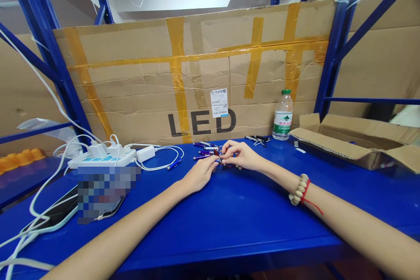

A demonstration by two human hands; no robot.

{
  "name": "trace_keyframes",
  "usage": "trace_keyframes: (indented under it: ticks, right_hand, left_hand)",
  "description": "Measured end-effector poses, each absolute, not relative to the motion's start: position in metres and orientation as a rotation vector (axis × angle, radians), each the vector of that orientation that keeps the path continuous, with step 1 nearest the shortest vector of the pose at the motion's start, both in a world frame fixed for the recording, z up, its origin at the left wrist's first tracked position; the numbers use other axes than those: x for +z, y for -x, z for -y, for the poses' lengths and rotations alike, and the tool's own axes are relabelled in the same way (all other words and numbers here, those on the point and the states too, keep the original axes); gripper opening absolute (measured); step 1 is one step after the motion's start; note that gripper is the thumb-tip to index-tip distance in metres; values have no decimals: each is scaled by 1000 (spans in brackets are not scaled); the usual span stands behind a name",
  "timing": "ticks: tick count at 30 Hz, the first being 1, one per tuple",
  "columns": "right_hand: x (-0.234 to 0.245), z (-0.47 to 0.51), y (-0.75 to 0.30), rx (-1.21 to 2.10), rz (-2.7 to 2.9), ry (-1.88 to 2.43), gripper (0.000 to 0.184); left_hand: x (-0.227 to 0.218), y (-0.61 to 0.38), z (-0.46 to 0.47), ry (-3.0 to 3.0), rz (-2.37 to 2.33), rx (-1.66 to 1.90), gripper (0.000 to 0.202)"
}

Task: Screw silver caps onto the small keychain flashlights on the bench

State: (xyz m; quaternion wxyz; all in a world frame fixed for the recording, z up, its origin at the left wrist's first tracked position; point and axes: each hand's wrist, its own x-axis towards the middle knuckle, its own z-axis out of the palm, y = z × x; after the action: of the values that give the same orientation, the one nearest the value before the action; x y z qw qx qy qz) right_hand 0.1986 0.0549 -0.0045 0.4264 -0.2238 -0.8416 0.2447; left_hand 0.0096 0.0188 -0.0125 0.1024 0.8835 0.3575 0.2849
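My left hand (200, 174) and my right hand (241, 155) meet over the middle of the blue tabletop (249, 210), fingertips nearly touching. Both are closed in a pinch around something small and partly dark red, mostly hidden by the fingers. Just behind the left fingertips lie several slim, shiny blue-purple pen-like sticks (201, 152). Small dark pieces with metal bits (234, 166) rest under my right hand. A beaded bracelet with a red cord (299, 190) circles my right wrist. Apart from the pile, a single blue stick (174, 164) lies to the left.
At left are a white power strip (108, 159) with plugs and cables, and a phone (54, 210) near a blurred patch. A water bottle (283, 116), black clips (259, 140) and an open cardboard box (354, 140) stand at right. A large carton (141, 92) walls the back.
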Motion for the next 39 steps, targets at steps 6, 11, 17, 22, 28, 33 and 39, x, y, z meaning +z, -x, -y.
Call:
trace_keyframes:
  ticks: [6,11,17,22,28,33,39]
  right_hand:
    - [-6,-53,-197,599,2134,565,17]
    - [-5,-47,-195,594,2149,601,17]
    - [-5,-42,-188,697,2031,640,25]
    - [-4,-39,-183,838,1922,796,31]
    - [1,-33,-181,969,1820,1000,35]
    - [4,-28,-181,1028,1782,1072,33]
    - [5,-27,-179,1015,1787,1065,34]
  left_hand:
    - [-11,-9,-17,-2642,-1010,840,24]
    - [-13,-10,-19,-2706,-985,905,24]
    - [-17,-10,-22,-2740,-1027,1051,22]
    - [-19,-10,-23,-2738,-1122,1132,22]
    - [-19,-10,-23,-2716,-1137,1132,24]
    - [-19,-9,-24,-2703,-1094,1125,28]
    - [-17,-10,-24,-2668,-1182,1080,25]
